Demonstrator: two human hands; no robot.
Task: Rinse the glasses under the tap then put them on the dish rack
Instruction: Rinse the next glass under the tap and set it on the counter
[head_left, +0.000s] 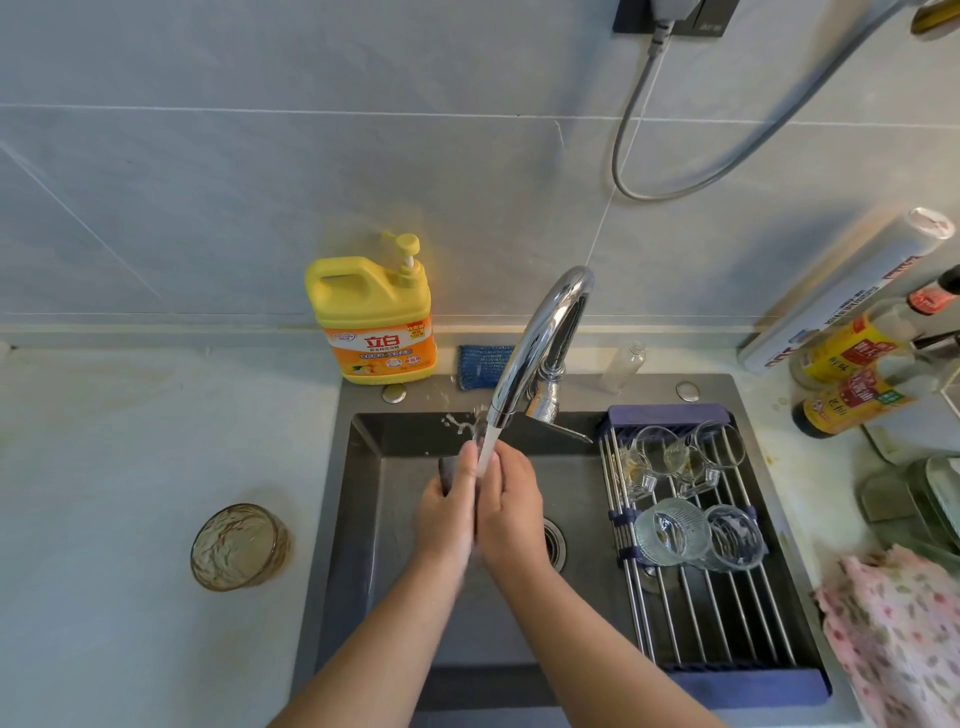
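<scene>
An amber glass stands upright and alone on the worktop's left part, well apart from the sink. At the back edge, by the sink's far left corner, sits a yellow detergent bottle with a pump top. A blue scouring pad lies just to its right.

Over the basin, the left hand has its grip curled round a dark object. Fingers hide most of it, so I cannot tell whether it is a glass. The chrome tap arches forward and its water stream falls between the two hands. The right hand presses against the left one under the stream. I cannot tell whether its grip holds anything.

The dish rack spans the sink's right side. Small clear handled cups lie at its far end. Nearer, two ribbed glasses lie on their sides, touching.

On the worktop's right part stand sauce bottles. A pink floral cloth lies near the front right corner.
</scene>
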